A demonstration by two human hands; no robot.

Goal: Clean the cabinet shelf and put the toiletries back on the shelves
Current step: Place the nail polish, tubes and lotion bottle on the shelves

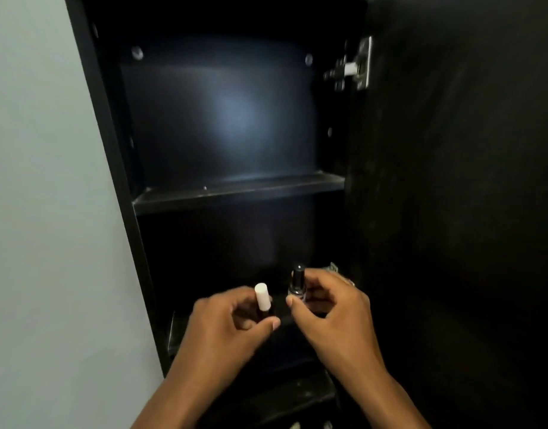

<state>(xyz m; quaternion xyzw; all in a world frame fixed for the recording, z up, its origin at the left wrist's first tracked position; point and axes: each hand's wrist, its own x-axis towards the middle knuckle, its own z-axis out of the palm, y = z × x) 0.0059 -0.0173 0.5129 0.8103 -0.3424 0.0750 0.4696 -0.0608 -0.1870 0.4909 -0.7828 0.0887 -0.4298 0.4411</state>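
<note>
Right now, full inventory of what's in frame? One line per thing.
cabinet: 1, black, open, against the wall
upper shelf: 1, black, mid-cabinet, nothing on it
lower shelf: 1, black, behind the hands, mostly hidden
door: 1, black, swung open at right
hinge: 1, silver, upper right of the cabinet
wall: 1, pale grey, left of the cabinet
white-capped bottle: 1, small, in left hand
black-capped bottle: 1, small, clear glass, in right hand
left hand: 1, gripping the white-capped bottle
right hand: 1, gripping the black-capped bottle
</note>
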